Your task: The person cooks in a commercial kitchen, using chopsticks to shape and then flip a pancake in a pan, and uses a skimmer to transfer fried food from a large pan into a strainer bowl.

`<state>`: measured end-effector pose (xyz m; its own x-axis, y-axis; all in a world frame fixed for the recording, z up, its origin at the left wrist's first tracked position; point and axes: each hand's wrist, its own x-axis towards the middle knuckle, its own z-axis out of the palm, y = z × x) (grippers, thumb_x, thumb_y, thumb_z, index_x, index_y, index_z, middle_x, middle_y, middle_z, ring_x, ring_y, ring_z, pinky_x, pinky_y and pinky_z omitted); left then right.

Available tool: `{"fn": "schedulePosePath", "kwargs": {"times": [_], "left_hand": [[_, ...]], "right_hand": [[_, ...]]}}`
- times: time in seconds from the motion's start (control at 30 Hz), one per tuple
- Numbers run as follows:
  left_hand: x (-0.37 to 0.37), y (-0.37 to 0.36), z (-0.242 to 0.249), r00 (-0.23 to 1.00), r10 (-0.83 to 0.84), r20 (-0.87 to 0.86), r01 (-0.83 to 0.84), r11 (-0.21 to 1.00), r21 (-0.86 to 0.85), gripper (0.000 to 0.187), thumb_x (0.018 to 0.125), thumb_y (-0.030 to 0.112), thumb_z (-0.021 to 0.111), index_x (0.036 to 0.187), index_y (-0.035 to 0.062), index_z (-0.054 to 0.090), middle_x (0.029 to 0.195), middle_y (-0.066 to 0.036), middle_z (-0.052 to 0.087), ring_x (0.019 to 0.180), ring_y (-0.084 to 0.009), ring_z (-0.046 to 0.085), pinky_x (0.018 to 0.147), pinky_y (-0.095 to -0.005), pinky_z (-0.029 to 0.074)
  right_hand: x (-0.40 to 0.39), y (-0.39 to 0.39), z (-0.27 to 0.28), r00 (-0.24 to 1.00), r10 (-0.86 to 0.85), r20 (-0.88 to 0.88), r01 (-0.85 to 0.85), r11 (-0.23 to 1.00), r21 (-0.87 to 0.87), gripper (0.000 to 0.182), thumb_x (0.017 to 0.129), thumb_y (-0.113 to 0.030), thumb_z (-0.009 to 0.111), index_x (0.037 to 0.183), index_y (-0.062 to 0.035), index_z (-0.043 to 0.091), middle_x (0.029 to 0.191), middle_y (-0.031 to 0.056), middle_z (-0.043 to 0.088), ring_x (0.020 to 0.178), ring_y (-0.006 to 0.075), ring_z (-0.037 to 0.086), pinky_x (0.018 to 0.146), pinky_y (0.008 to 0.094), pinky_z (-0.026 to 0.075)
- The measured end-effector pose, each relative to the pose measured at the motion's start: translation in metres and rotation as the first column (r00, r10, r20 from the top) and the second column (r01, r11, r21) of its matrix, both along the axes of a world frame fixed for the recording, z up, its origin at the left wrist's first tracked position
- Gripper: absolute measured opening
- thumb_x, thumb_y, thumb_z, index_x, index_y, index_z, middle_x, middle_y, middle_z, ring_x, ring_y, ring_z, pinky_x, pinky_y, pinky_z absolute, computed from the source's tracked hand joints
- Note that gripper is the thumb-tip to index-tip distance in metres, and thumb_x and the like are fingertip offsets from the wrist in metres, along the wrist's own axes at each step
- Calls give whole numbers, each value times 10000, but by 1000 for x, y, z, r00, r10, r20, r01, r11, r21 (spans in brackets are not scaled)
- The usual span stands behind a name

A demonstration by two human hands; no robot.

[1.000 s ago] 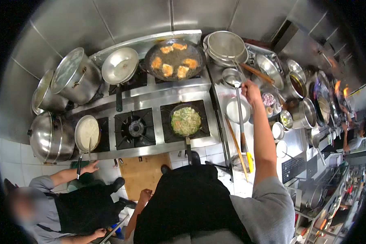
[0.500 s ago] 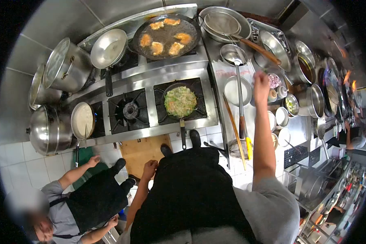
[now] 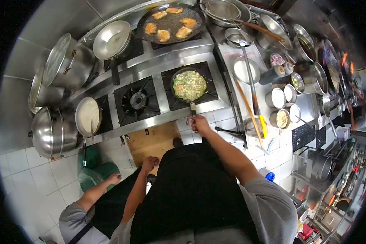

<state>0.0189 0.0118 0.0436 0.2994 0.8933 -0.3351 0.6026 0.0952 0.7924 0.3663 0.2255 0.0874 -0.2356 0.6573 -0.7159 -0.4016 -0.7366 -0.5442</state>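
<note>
My right hand [image 3: 201, 125] is wrapped round the handle of a small black pan [image 3: 189, 84] on the front right burner. A green and pale vegetable mixture [image 3: 188, 87] covers the pan's base. My left hand [image 3: 150, 164] hangs low in front of the stove with its fingers curled; whether anything is in it is hidden. Behind, a wide dark pan [image 3: 171, 24] holds several browned pieces in oil. Left of the small pan is a bare burner [image 3: 138, 100], and beyond it a pan of creamy white liquid [image 3: 88, 116].
A co-worker's hand [image 3: 114, 178] is at the lower left, near my left arm. Large steel pots [image 3: 69, 61] line the left side. The right counter carries a white bowl [image 3: 246, 70], bottles [image 3: 279, 71], a long ladle [image 3: 248, 69], wooden sticks [image 3: 246, 101] and small containers [image 3: 278, 97].
My right hand has come down from above the right counter and taken hold of the small pan's handle. The co-worker has moved closer to my left side. The view has shifted slightly.
</note>
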Motion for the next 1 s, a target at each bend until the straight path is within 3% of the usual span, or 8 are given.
{"fn": "schedulePosePath", "kwargs": {"times": [0.1,0.23,0.57,0.63,0.77,0.87,0.9,1.0], "left_hand": [[7,-7,42,788,608,-101,-527,580,-622,283,912,224,547,686,54,540,587,-39,544,486,-143,506,432,-313,385],[-31,-37,-17,974,1,-224,-59,966,-250,320,906,256,560,706,11,605,622,-106,587,515,-218,551,462,-360,402],[-5,10,-18,957,170,-233,-247,901,-357,343,857,313,594,947,-11,663,843,-199,673,768,-354,652,737,-408,499],[6,22,13,947,138,-292,-235,913,-333,343,860,309,591,953,-15,656,827,-193,673,755,-340,654,720,-409,500],[15,31,33,935,229,-271,-326,855,-403,313,905,277,557,973,-20,633,778,-139,669,638,-211,634,596,-365,491],[7,19,11,921,312,-232,-388,767,-512,328,868,290,582,899,-30,651,736,-178,662,706,-287,655,664,-402,501],[6,17,12,922,309,-233,-386,772,-504,328,868,290,582,899,-30,651,736,-178,662,706,-287,655,664,-402,501],[0,16,13,918,95,-386,-249,895,-370,315,890,259,571,903,-49,640,714,-150,657,659,-228,639,603,-355,502]], "right_hand": [[58,6,-35,772,205,602,-536,719,443,110,876,-163,549,840,-65,583,646,23,500,458,110,421,385,247,312],[29,24,9,910,75,408,-149,977,153,166,893,-174,526,819,-35,581,642,35,509,453,142,429,388,284,355],[31,34,-64,703,20,711,-517,701,491,204,906,-179,475,796,-41,576,609,30,522,438,120,424,387,287,364],[19,22,5,945,190,267,-241,955,174,256,905,-199,474,717,-54,571,579,41,526,421,141,458,384,313,364],[91,44,0,767,264,585,-402,908,117,225,895,-205,499,774,-58,619,616,20,555,456,112,489,404,277,401],[84,58,-84,71,22,997,-943,327,60,183,857,-201,544,777,-50,608,689,87,631,542,215,606,487,336,497],[62,42,-36,550,170,818,-720,592,362,172,846,-204,556,774,-60,616,706,102,645,563,232,611,543,362,502],[56,40,-9,768,207,606,-372,915,159,306,908,-260,485,785,-21,632,680,126,640,624,250,627,629,380,485]]}}
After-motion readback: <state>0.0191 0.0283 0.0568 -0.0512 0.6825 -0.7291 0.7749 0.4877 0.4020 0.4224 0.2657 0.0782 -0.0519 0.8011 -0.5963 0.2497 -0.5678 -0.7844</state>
